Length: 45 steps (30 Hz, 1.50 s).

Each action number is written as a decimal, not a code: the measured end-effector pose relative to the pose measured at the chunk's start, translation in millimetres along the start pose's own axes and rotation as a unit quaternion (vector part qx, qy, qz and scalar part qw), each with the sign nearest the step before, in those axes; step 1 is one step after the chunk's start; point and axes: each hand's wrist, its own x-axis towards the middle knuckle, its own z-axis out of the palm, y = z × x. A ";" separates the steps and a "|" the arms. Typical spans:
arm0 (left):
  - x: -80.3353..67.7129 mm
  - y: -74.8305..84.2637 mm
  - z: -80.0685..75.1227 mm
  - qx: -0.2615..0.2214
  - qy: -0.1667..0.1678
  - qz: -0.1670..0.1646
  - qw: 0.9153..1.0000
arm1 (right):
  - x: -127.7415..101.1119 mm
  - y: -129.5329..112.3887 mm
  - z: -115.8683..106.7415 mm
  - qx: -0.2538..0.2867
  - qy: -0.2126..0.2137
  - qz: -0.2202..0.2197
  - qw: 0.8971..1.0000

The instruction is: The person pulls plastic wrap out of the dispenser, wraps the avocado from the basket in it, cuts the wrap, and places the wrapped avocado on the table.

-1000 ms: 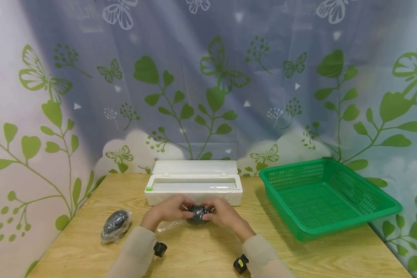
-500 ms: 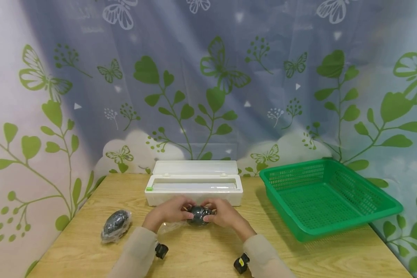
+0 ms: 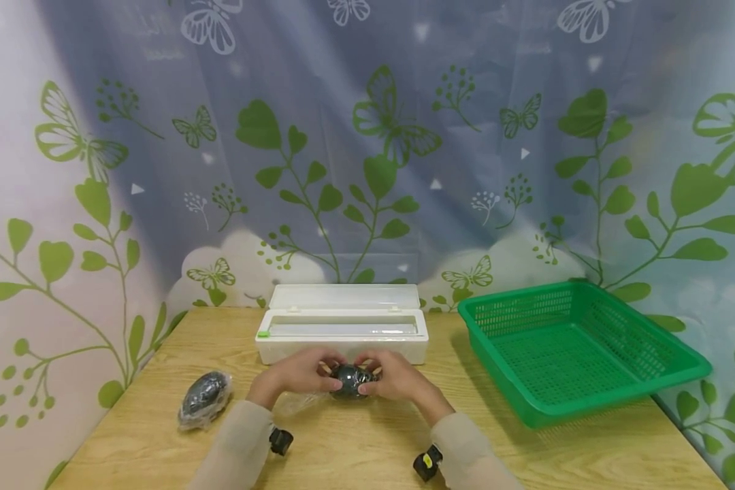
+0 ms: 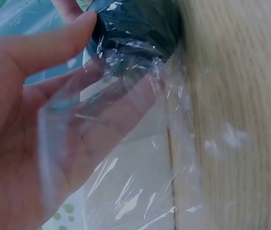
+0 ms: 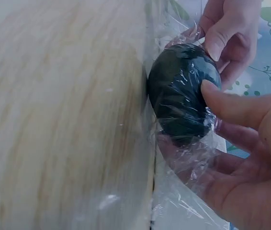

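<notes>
Both hands hold a dark green, egg-shaped object in shiny cling film, close over the table in front of the white box. My left hand grips its left end with the thumb on the near side. A loose tail of cling film hangs across that palm in the left wrist view. My right hand holds the other end; its thumb presses the near side, with fingers behind and under. In the right wrist view, crinkled film gathers at both ends of the dark object.
A white cling film dispenser box stands behind the hands with its lid up and a roll inside. Another film-wrapped dark oval lies at the left on the wooden table. On the right stands a green plastic basket.
The left hand's thumb and fingers have shifted slightly on the dark object, and the object has turned a little. The right hand keeps almost the same place.
</notes>
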 end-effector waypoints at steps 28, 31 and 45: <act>-1.6 5.0 -5.4 -0.021 -0.022 -0.015 0.999 | -3.8 -8.7 -6.1 -0.014 -0.038 -0.002 0.999; -1.0 6.9 -4.7 -0.018 -0.022 -0.015 0.999 | -3.8 -8.8 -6.1 -0.015 -0.037 -0.003 0.999; 2.2 2.7 -0.9 -0.042 -0.057 0.017 0.997 | -3.5 -7.7 1.1 -0.028 -0.032 0.030 0.999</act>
